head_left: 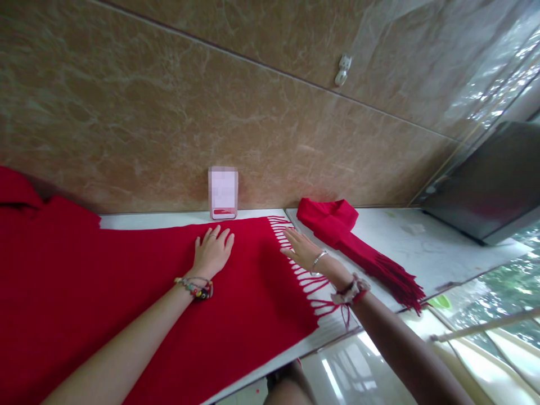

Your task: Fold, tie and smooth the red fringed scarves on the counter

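A wide red scarf lies spread flat over a white counter, its fringe at the right end. My left hand rests flat on the cloth near the far edge, fingers spread, holding nothing. My right hand lies flat on the fringe, fingers stretched out. Beaded bracelets sit on my left wrist. A silver bangle and a scrunchie are on my right wrist.
A second red scarf, folded narrow, lies to the right with its fringe hanging over the counter's front edge. A small pink card stand leans against the brown tiled wall. A dark appliance stands far right. A white hook is on the wall.
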A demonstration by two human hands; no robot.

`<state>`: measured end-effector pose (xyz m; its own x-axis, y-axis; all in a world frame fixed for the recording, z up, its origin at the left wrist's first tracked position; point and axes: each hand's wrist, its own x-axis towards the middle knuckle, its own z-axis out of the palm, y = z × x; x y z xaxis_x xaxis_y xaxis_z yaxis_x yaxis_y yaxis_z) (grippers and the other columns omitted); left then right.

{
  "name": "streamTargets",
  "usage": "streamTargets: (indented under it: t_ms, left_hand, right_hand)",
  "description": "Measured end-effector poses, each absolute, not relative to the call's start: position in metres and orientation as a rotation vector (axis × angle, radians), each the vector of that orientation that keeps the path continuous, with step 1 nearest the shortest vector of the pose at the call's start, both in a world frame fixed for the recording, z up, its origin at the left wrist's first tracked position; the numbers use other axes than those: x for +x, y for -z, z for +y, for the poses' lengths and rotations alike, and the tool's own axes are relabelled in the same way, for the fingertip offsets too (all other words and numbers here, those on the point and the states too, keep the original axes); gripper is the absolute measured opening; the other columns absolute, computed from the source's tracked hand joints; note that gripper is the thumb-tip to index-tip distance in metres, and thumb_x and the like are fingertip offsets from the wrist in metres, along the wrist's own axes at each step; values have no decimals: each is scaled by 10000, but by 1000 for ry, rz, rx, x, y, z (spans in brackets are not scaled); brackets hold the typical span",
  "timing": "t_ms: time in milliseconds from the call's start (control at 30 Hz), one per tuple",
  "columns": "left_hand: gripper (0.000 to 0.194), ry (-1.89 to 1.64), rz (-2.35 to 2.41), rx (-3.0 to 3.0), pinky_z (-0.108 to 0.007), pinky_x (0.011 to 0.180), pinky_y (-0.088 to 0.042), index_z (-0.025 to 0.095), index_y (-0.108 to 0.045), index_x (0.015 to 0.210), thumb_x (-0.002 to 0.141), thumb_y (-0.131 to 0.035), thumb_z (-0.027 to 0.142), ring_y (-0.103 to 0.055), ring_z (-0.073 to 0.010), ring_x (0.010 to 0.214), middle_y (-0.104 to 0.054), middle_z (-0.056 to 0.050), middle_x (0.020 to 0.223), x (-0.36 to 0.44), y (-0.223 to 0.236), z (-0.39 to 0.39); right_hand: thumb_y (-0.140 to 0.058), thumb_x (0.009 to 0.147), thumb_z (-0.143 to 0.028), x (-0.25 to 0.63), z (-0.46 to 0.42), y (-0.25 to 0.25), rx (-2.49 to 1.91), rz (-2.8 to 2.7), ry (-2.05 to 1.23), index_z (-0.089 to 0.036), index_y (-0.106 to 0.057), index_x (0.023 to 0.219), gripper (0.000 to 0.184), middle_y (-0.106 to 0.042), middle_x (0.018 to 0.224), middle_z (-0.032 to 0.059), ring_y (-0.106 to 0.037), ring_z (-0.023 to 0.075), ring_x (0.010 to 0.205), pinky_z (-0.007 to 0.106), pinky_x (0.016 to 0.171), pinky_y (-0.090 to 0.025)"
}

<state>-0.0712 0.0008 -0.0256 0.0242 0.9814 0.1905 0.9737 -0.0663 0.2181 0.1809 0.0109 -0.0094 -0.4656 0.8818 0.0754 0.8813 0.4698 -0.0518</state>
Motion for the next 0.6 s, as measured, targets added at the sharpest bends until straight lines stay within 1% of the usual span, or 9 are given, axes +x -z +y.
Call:
streamTargets:
  t_ms: [100, 200, 267, 400, 433, 533, 600]
  left_hand:
    - [541, -390, 2238, 2112, -576, 955, -295, 176, -435, 1296, 889, -192, 436, -285, -354, 1271, -343, -136, 1393, -74, 26, 2]
    - [563, -289, 2246, 2130, -581, 968, -273, 154, -409, 1316, 873, -235, 454, -263, -376, 1274, -324, -151, 1399, -74, 29, 2]
    - [550, -270, 2263, 2158, -579, 965, -279, 160, -407, 1318, 872, -244, 437, -271, -373, 1271, -324, -145, 1400, -74, 31, 3]
    - [520, -256, 2268, 2201, -571, 960, -294, 171, -417, 1312, 875, -268, 410, -288, -365, 1266, -325, -135, 1401, -72, 32, 3]
    - [517, -241, 2268, 2198, -563, 970, -288, 174, -411, 1316, 877, -271, 408, -280, -359, 1272, -316, -129, 1406, -71, 32, 2]
    - [502, -175, 2306, 2132, -529, 1004, -259, 197, -384, 1332, 883, -280, 395, -248, -329, 1292, -289, -99, 1424, -68, 29, 2]
    - [492, -144, 2334, 2087, -510, 1019, -243, 213, -370, 1339, 886, -287, 387, -238, -312, 1300, -278, -83, 1431, -66, 26, 2]
  right_hand:
    - [-373, 877, -437, 146, 46, 8, -1501, -2590, -18, -59, -346, 1320, 583, -334, 1385, 193, -272, 259, 1297, 407, 1043, -279]
    - [-367, 891, -394, 123, 76, 17, -1530, -2549, -54, -75, -391, 1286, 508, -413, 1336, 178, -348, 236, 1257, 378, 1034, -289]
    - [-356, 897, -393, 118, 89, 26, -1610, -2523, -78, -82, -402, 1279, 494, -419, 1332, 177, -356, 244, 1250, 391, 1022, -294]
    - [-327, 894, -457, 126, 96, 42, -1828, -2437, -46, -96, -350, 1321, 560, -303, 1404, 184, -248, 292, 1300, 454, 1018, -258]
    - [-318, 893, -469, 130, 97, 44, -1870, -2414, -35, -110, -342, 1327, 563, -295, 1410, 178, -239, 295, 1303, 464, 1016, -251]
    - [-313, 901, -442, 144, 98, 46, -1974, -2324, 25, -128, -372, 1307, 516, -348, 1382, 167, -272, 286, 1287, 460, 1000, -258]
    - [-325, 904, -398, 150, 98, 42, -2032, -2218, 115, -83, -396, 1284, 499, -369, 1361, 191, -302, 286, 1267, 432, 995, -269]
